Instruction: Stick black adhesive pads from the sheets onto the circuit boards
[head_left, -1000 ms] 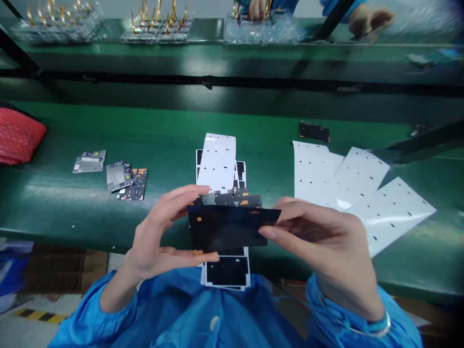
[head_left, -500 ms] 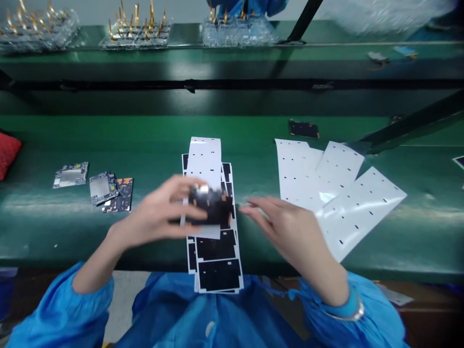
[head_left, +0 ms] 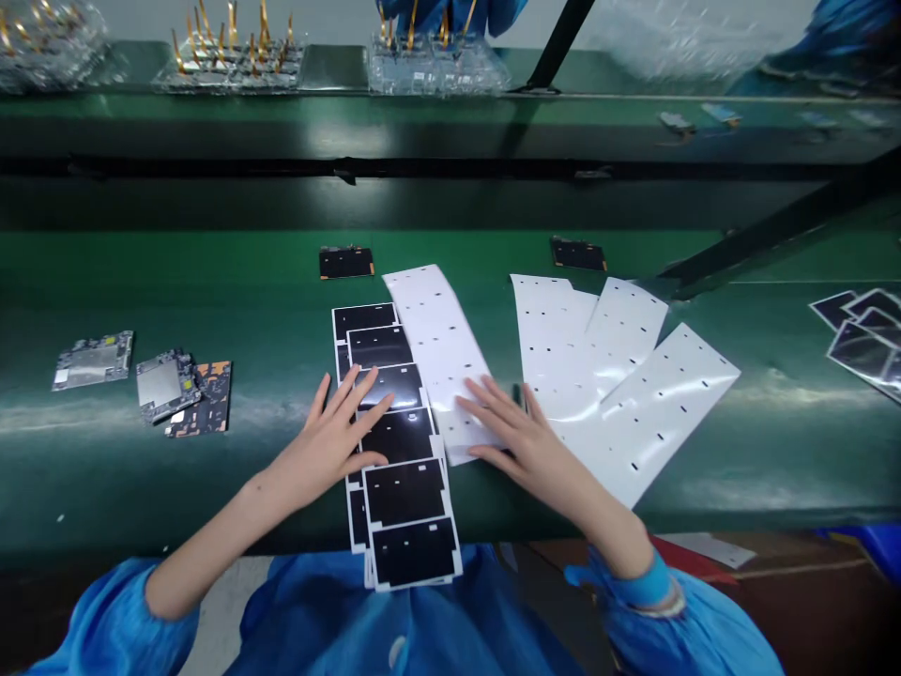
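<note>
Currently, at lower frame centre, the left hand [head_left: 336, 441] lies on the black-panelled sheets [head_left: 404, 495], grip wide; the right hand [head_left: 527, 441], grip also wide, contacts a white sheet [head_left: 437, 330].

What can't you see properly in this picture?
All in the head view:
- Part of the black-panelled sheets: under the left grip.
- Part of the white strip: under the right grip.
- Far-right dark sheets: cut off by the right edge.
- Markings on the leftmost circuit board: too small.
</note>
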`<move>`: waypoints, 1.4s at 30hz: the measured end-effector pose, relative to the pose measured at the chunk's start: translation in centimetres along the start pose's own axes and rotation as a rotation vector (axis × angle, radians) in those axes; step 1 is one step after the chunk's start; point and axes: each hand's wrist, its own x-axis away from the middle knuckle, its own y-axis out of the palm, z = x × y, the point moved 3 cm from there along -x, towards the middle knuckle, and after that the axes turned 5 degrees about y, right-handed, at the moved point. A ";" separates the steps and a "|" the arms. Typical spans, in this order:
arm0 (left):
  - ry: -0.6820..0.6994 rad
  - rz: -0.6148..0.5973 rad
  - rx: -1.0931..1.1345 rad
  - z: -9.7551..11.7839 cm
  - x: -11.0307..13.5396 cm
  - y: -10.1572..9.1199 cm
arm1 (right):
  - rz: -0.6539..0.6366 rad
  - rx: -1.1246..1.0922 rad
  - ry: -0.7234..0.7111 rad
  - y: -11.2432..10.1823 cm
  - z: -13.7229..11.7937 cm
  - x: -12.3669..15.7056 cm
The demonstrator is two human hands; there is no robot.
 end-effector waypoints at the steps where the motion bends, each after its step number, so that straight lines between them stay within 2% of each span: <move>1: 0.001 -0.004 -0.009 0.6 0.4 0.4 | 0.031 0.010 0.053 -0.5 1.4 1.0; 4: -0.009 -0.002 -0.011 1.5 1.1 0.7 | 0.128 0.075 0.155 -1.8 4.2 3.2; 7: -0.073 0.068 0.045 0.1 0.1 -0.4 | 0.208 0.140 0.159 -2.9 4.2 2.9; 9: -0.162 0.131 0.097 -1.8 -1.6 -1.5 | 0.271 0.148 0.137 -3.5 3.0 1.3; 11: -0.266 0.134 0.133 -3.8 -3.7 -2.4 | 0.303 0.117 0.094 -3.8 1.3 -1.0; 15: -0.421 0.075 0.195 -6.1 -6.8 -3.6 | 0.234 -0.068 0.029 -3.7 -1.5 -5.6; 18: -0.391 0.210 0.376 -5.5 -6.8 -4.4 | 0.180 -0.277 0.071 -3.7 -2.6 -8.0; 21: -0.317 0.386 0.795 -3.6 -5.4 -5.1 | 0.160 -0.613 0.094 -3.8 -3.4 -9.4; 24: -0.389 0.586 1.089 -1.8 -3.4 -5.4 | 0.075 -1.049 0.119 -3.8 -4.0 -10.1; 26: -0.457 0.691 1.145 -1.0 -2.2 -5.2 | 0.075 -1.227 0.169 -4.0 -4.3 -10.1; 27: -0.472 0.705 1.171 -0.7 -1.8 -4.9 | 0.106 -1.263 0.197 -4.2 -4.4 -10.0; 30: -0.481 0.699 1.236 0.3 -1.1 -3.8 | 0.208 -1.211 0.258 -4.6 -4.4 -9.7; 35: -0.460 0.802 1.230 1.0 -1.7 -2.9 | 0.344 -1.011 0.262 -4.9 -4.4 -9.7; 37: -0.463 0.843 1.210 0.5 -2.1 -2.7 | 0.390 -0.983 0.215 -5.1 -4.4 -9.8; 40: -0.481 0.824 1.144 -0.8 -2.4 -2.3 | 0.524 -0.891 0.127 -6.2 -4.6 -9.5; 42: -0.516 0.813 0.979 -1.6 -2.1 -2.4 | 0.630 -0.849 0.134 -6.9 -4.6 -9.1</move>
